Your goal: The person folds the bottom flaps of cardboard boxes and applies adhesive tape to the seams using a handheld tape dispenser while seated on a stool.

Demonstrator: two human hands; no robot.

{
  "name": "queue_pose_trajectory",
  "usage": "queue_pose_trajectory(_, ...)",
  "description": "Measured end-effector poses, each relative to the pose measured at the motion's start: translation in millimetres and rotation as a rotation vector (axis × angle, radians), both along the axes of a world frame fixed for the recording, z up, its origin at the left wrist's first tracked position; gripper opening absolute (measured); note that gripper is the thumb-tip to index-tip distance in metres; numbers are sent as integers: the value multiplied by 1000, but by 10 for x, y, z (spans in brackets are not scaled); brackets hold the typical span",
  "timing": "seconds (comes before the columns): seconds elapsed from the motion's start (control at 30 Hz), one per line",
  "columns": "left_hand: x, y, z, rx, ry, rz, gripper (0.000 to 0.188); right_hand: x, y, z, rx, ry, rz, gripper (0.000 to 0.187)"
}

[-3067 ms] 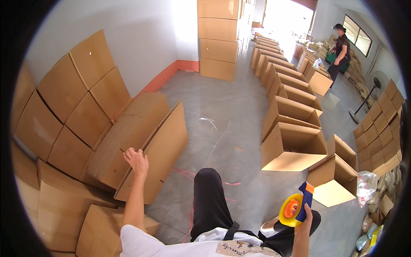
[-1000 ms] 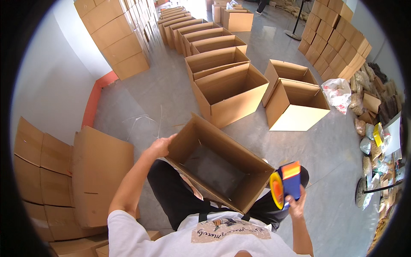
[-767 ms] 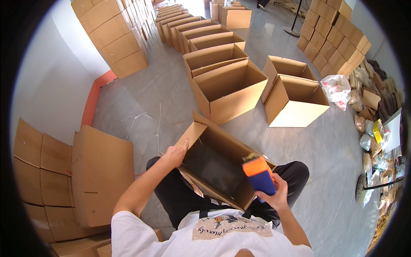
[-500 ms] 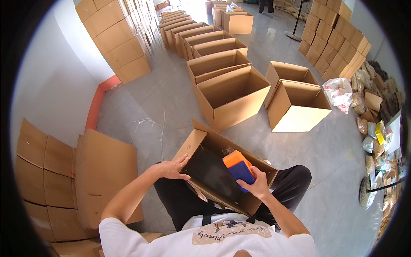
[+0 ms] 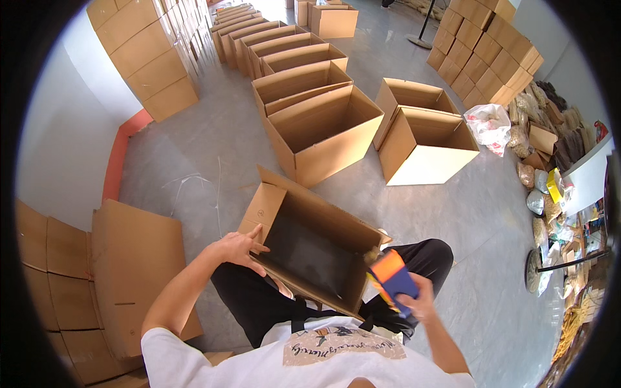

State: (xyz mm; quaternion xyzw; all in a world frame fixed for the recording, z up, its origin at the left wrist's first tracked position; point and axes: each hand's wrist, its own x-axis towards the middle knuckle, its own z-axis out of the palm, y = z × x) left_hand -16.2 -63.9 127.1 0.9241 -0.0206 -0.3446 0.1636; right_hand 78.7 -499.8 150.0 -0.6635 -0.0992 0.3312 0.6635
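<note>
An open cardboard box [image 5: 310,200] sits tilted between my knees, its mouth facing up at me and a dark grey surface showing inside. On its left flap and near-left edge rests my left hand [image 5: 240,247], fingers stretched and apart. My right hand [image 5: 420,301] is wrapped round an orange and blue tape dispenser [image 5: 396,283]. The dispenser is just off the right end of the box, over my right thigh, somewhat blurred by motion. My fingers partly cover its handle.
Open cardboard boxes [image 5: 326,132] stand in a long row ahead, with a second pair [image 5: 430,155] to their right. Flat cardboard [image 5: 139,265] leans at my left beside stacked cartons [image 5: 61,278]. Bagged goods [image 5: 537,200] and a stand base [image 5: 533,271] line the right side.
My right hand has carried the tape dispenser right and towards me, from over the box opening to beyond its right end. My left hand stays on the left flap. The view has shifted slightly.
</note>
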Motion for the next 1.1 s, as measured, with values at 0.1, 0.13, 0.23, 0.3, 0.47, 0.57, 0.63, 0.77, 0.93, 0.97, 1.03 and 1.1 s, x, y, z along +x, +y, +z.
queue_pose_trajectory(0.1,26,39,-55,-36,-40,-71,76,-1,675,-577,-194,-433,203,43)
queue_pose_trajectory(0.13,1,87,-55,-33,-58,-96,76,-20,899,-571,-305,-504,261,46)
queue_pose_trajectory(0.23,75,61,-68,48,-72,-31,66,16,1110,-797,-199,-437,211,43)
queue_pose_trajectory(0.3,152,216,-374,7,-67,16,51,155,1230,-492,-17,-282,165,34)
queue_pose_trajectory(0.47,674,94,-344,74,-82,80,69,976,1438,-10,196,-383,-341,52)
queue_pose_trajectory(0.57,435,-49,-793,302,-745,288,99,1283,1645,126,282,-128,-515,56)
queue_pose_trajectory(0.63,322,-43,-1113,66,-590,697,122,1246,1635,-260,123,-133,-395,46)
queue_pose_trajectory(0.77,205,6,-1306,-291,-606,1096,120,401,1521,-579,-32,-20,-145,41)
queue_pose_trajectory(0.93,321,103,-1514,-628,-892,1336,69,162,1450,-942,16,-185,-94,27)
queue_pose_trajectory(0.97,370,108,-1513,-615,-911,1321,60,205,1443,-916,14,-166,-111,26)
queue_pose_trajectory(1.03,414,93,-1458,-571,-925,1395,42,267,1452,-825,17,-119,-107,25)
queue_pose_trajectory(1.1,441,105,-1440,-533,-926,1426,32,321,1479,-703,22,-64,-63,24)
